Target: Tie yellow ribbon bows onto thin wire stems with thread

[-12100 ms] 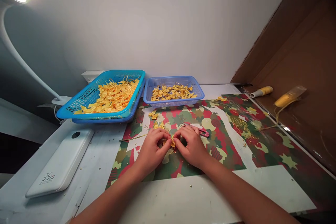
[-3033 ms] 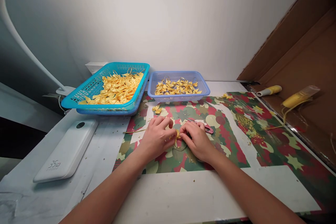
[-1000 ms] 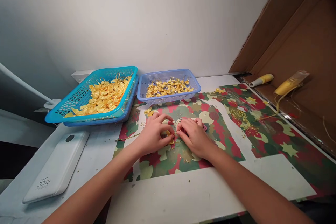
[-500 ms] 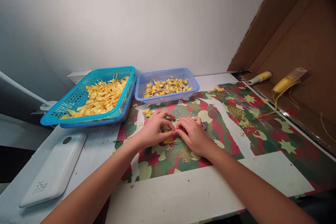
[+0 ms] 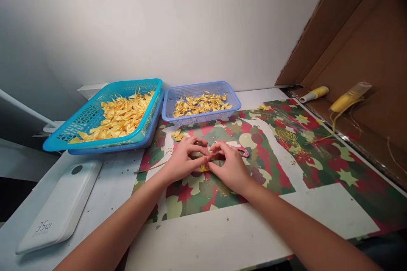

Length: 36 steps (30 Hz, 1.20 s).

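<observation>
My left hand (image 5: 186, 160) and my right hand (image 5: 231, 168) meet fingertip to fingertip over the patterned sheet. The left thumb and fingers pinch at a yellow ribbon bow (image 5: 203, 169), which shows just below them and is partly covered. My right thumb and forefinger are closed in a pinch at the same spot; whatever they grip is too small to make out. Beside the right knuckles lies a pink-handled tool (image 5: 244, 152), its other end hidden by the hand. Another yellow bow (image 5: 177, 135) rests just beyond my left hand.
Behind on the left, a turquoise basket (image 5: 54, 143) holds many yellow bows; a blue-violet basket (image 5: 233, 113) with more stands beside it. A white power bank (image 5: 60, 207) lies at left. Gold cords (image 5: 289, 139), yellow thread spools (image 5: 346, 99) and a cardboard wall (image 5: 359, 38) are at right.
My right hand has opened its curl a little, thumb and forefinger now forming a rounder gap. More of the pink-handled tool shows. The view has shifted slightly.
</observation>
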{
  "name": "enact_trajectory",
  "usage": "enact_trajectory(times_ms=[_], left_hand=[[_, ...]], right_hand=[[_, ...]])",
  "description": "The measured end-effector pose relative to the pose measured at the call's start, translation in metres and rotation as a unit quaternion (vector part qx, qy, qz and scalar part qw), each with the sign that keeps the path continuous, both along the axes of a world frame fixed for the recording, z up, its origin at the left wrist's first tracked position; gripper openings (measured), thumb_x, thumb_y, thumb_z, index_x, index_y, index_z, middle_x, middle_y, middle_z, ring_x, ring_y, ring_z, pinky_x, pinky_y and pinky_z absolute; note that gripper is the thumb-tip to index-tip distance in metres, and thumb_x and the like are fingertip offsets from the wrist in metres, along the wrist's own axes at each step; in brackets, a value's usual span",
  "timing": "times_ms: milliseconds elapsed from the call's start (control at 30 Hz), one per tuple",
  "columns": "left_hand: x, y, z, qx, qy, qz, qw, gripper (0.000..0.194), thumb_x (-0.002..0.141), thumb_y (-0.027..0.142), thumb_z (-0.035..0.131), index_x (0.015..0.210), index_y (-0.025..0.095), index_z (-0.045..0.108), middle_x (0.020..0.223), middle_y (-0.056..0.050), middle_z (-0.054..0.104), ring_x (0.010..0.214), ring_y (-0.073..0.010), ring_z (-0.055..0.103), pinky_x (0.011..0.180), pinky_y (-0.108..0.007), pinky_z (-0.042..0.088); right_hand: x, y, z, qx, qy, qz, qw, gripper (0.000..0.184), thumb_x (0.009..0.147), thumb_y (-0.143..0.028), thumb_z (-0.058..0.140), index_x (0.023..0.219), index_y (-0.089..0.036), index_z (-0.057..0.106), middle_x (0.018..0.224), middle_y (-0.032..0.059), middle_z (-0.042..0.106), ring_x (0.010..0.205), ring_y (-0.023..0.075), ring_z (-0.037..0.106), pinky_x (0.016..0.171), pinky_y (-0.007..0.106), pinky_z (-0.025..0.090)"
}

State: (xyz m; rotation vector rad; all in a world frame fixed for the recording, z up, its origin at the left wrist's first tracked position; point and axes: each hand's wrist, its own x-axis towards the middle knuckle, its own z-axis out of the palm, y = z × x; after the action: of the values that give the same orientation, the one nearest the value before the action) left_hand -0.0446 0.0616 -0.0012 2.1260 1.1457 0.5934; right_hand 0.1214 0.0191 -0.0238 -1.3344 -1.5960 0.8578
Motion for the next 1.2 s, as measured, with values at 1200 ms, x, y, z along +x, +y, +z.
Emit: enact_trajectory(times_ms=[1200], left_hand=[[-0.002,-0.007,-0.002,0.057,0.004,0.005,0.998,0.02,0.087,0.033,0.057,0.074,0.024,0.071,0.107,-0.003,0.06,0.105,-0.023,0.049,0.098,-0.042,0.035]], right_hand=[[0.012,0.0,0.012,0.097,-0.111,0.034,0.988,0.017,0.084,-0.017,0.059,0.093,-0.026,0.069,0.1,0.0028,0.07,0.095,0.0224,0.057,0.081,0.039,0.043]])
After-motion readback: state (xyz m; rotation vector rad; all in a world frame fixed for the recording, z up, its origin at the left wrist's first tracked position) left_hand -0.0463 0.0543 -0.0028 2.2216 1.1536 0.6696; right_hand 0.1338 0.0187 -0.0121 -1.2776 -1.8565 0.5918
